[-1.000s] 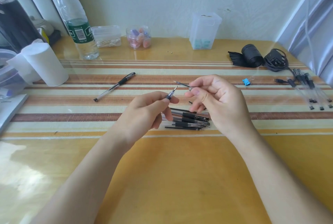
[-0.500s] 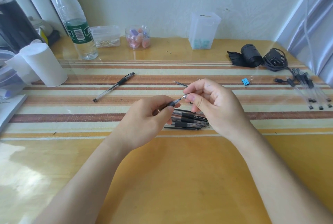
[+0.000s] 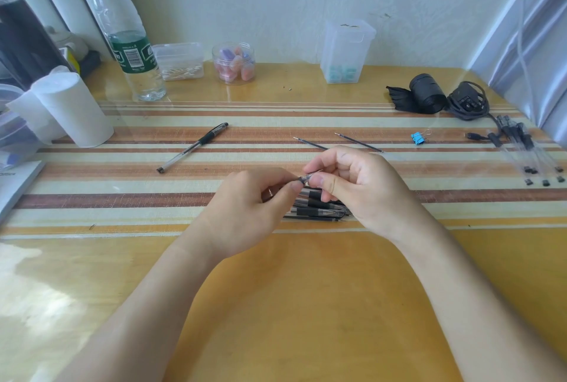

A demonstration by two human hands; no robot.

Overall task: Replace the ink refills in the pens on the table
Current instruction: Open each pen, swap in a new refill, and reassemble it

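My left hand point(image 3: 248, 209) grips a clear pen barrel point(image 3: 302, 179) with a black grip, most of it hidden in the fist. My right hand point(image 3: 356, 185) pinches the pen's front tip piece between thumb and forefinger, right against the barrel's end. Under both hands lies a pile of pens point(image 3: 319, 209) with black grips. Two loose ink refills lie on the striped mat beyond my hands, one refill point(image 3: 310, 143) partly behind my right hand, the other refill point(image 3: 359, 142) further right. A capped pen point(image 3: 193, 147) lies alone to the left.
Several clear pens point(image 3: 527, 151) lie at the right edge beside a blue binder clip point(image 3: 417, 138), a black cable and charger point(image 3: 466, 102) and a black roll point(image 3: 425, 96). A water bottle point(image 3: 129, 44), a paper roll point(image 3: 73, 111) and plastic containers point(image 3: 346, 53) stand at the back.
My right hand has come down and closed onto the pen end held in my left hand; both hands sank toward the pile. The refill it held a second ago now lies on the mat.
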